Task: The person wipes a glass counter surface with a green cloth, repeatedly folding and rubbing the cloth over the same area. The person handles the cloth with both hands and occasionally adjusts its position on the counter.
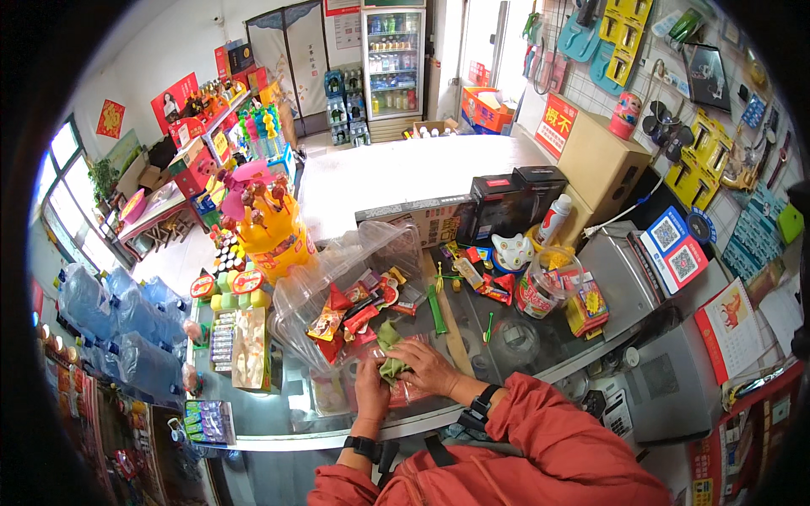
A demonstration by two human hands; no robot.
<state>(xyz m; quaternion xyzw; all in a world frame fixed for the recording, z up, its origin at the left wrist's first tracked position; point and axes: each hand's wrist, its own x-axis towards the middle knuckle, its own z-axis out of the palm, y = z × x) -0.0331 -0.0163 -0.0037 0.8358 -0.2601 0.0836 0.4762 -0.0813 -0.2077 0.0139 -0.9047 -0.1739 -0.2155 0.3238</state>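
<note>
Both hands meet at the front of a glass display counter (297,414), gripping a crumpled green cloth (393,367). My left hand (372,386) holds its lower left side, while my right hand (427,367) is closed over it from the right. Beneath the hands lies a reddish clear packet or sheet (408,397), partly covered. Just beyond them, a clear plastic clamshell container (294,303) stands with its lid raised and wrapped sweets (354,310) inside. A green strip-shaped packet (436,308) lies behind my right hand.
Lollipops fill a yellow display stand (275,237) at left, near a box of small rolls (250,354). To the right are a clear plastic tub (538,294), a white cat figurine (511,252) and a spray can (555,218). A grey computer case (671,379) flanks the counter.
</note>
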